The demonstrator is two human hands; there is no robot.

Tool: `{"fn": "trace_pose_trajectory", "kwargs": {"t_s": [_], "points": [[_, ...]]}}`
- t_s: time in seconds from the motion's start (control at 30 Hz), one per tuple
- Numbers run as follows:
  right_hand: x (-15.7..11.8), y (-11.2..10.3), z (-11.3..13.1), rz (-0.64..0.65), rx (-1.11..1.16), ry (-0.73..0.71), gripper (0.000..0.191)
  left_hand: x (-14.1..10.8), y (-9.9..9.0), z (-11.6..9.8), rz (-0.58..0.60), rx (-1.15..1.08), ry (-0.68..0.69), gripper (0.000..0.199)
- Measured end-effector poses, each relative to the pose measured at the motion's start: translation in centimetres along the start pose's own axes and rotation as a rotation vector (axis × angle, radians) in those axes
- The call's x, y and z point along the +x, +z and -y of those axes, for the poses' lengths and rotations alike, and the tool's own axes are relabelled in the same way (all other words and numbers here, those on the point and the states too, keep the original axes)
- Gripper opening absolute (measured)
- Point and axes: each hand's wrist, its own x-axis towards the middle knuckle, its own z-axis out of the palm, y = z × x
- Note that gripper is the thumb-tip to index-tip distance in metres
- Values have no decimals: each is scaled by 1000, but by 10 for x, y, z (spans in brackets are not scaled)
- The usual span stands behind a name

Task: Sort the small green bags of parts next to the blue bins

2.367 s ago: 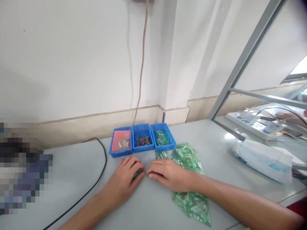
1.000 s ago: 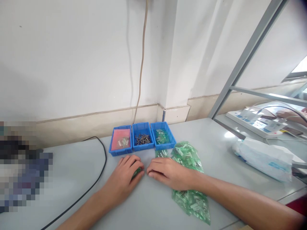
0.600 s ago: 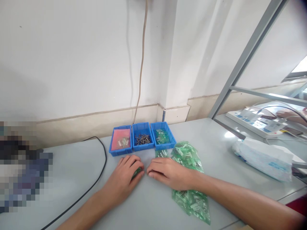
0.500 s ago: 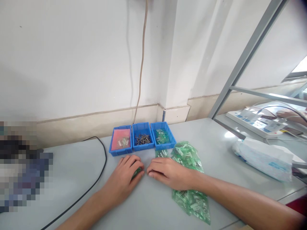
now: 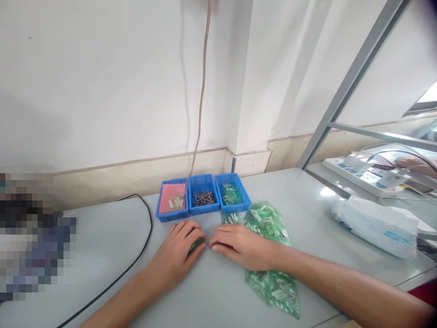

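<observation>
Here's the small green packet [image 5: 195,246], for that's what it looks like, tucked under the left hand [image 5: 179,250] on the grey table [image 5: 211,296]; only a sliver shows between thumb and forefinger. That hand is curled over it, but I can't tell how firmly it grips. Just beside comes the right hand [image 5: 241,246], loosely curled, fingertips close to the left's; whatever its palm hides, I can't tell. It reads as a pause over the packet, and any shift of it would call for a proper pinch. Behind the right hand, a flat green bag [image 5: 231,218]; under that forearm's line, a heap of green bags [image 5: 268,221]. Further back, three blue trays [image 5: 205,210] in a row: pink bag [image 5: 168,198] left, loose screws [image 5: 204,199] in the middle, green packets [image 5: 231,195] right. Out wide, a black cable [image 5: 149,228] and a tissue pack [image 5: 375,228].
</observation>
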Motion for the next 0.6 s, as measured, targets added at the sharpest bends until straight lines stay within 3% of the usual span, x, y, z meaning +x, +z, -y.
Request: {"fn": "trace_pose_trajectory", "kwargs": {"t_s": [0.6], "points": [[0, 0, 1, 0, 4, 0, 24, -1, -1, 0, 1, -6, 2, 11]]}}
